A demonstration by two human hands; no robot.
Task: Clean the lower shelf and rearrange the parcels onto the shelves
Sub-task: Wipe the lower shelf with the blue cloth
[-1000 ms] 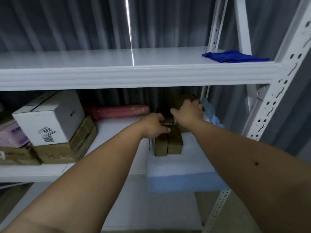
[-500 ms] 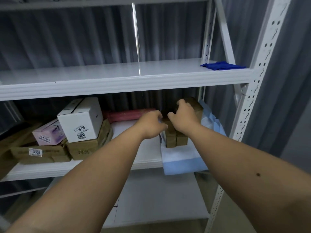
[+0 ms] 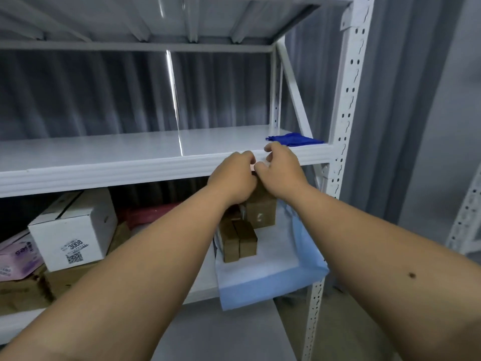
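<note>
white box [image 3: 75, 230]: far left on the lower shelf [image 3: 200, 290], well apart from both hands
left hand [image 3: 234, 175]: fingers curled, raised at the upper shelf [image 3: 104, 173] edge; what it grips is hidden
brown parcels [image 3: 240, 238]: directly below the hands, long axes running front to back, on a blue sheet [image 3: 273, 287]
right hand [image 3: 281, 170]: curled, touching the left; grip unclear; equally near
blue cloth [image 3: 294, 139]: just beyond, on the upper shelf
</note>
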